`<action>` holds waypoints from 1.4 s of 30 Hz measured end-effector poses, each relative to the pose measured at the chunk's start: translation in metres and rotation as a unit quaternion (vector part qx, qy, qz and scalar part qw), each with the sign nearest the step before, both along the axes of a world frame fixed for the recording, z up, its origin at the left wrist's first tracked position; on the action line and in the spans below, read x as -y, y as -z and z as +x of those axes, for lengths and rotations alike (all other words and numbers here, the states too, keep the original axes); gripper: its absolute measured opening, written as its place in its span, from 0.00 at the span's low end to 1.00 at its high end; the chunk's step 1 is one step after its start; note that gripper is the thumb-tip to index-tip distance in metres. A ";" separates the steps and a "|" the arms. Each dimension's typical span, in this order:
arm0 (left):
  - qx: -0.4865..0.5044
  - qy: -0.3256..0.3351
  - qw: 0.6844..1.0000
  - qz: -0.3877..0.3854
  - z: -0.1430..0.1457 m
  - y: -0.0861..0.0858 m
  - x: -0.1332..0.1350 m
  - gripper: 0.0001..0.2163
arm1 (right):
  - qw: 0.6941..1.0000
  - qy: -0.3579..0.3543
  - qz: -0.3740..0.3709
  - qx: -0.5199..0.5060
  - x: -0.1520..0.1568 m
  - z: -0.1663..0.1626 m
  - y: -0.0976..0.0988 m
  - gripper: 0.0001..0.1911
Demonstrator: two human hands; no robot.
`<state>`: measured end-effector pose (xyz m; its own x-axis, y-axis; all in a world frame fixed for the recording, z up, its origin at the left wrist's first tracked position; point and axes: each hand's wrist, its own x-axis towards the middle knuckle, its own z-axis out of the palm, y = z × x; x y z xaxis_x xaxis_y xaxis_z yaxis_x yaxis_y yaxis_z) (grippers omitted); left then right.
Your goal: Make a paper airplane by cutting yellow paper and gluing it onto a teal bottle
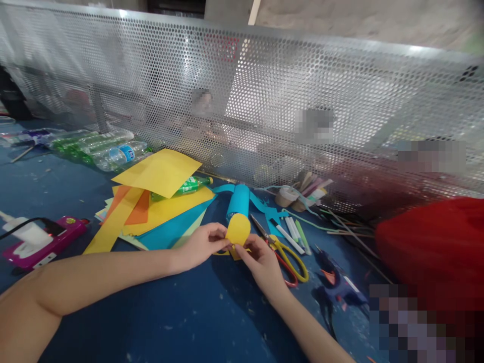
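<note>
- So, both hands are on one yellow paper piece (239, 229) with a rounded top, held upright over the blue surface (181, 312).
- Left hand (200, 244): nearly closed, thumb and fingers pinching that piece near its lower left edge.
- Right hand (264, 264): also mostly closed, thumb in front, fingertips gripping around the lower right edge.
- Right behind the yellow piece there's a blue cylinder (239, 197) with blue paper strips (260, 204) sticking out either side. Can't tell if it touches the yellow piece.
- Just past the right hand: scissors blades (259, 225), yellow and red handle loops (293, 259), then some white and green pens (294, 232).
- Further right, a dark blue glue gun (342, 285) lies on its side, kinda blurry.
- Left of the cylinder is a messy paper pile (166, 232), with a green bottle (194, 184) lying partly under a yellow sheet (161, 170).
- Far left: a purple power strip (66, 233) with stuff plugged in, and clear bottles (108, 157) lying behind it.
</note>
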<state>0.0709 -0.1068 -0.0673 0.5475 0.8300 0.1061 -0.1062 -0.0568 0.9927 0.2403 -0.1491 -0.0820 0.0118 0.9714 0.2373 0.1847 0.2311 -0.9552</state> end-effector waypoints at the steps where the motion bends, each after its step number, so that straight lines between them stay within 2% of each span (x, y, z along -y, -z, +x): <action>1: -0.001 0.004 1.000 0.003 0.000 0.001 0.000 0.08 | 1.000 -0.007 0.000 -0.001 0.000 0.000 0.001 0.12; 5: 0.008 0.016 1.000 0.019 -0.001 0.003 0.001 0.07 | 1.000 -0.013 0.008 -0.006 0.001 0.000 0.004 0.11; 10: -0.004 -0.006 0.998 0.069 -0.002 -0.002 0.005 0.04 | 1.000 -0.003 0.021 -0.017 0.000 0.002 0.000 0.12; 16: 0.018 -0.008 0.999 0.031 -0.002 0.002 -0.002 0.04 | 0.995 0.008 -0.044 -0.087 -0.001 0.006 -0.005 0.10; 24: 0.050 -0.001 0.997 -0.059 -0.002 0.004 -0.008 0.10 | 0.971 0.041 -0.128 -0.196 -0.002 0.002 -0.004 0.15; 30: 0.051 -0.009 0.996 -0.072 -0.001 0.001 -0.006 0.12 | 0.988 0.023 -0.082 -0.125 -0.002 -0.001 -0.006 0.10; 36: 0.050 -0.012 0.997 -0.060 -0.001 0.004 -0.007 0.14 | 0.996 0.067 -0.031 -0.055 0.000 -0.002 -0.003 0.15; 42: 0.041 -0.011 0.998 -0.037 -0.001 0.004 -0.007 0.12 | 0.994 0.091 -0.034 -0.042 0.003 -0.001 -0.001 0.14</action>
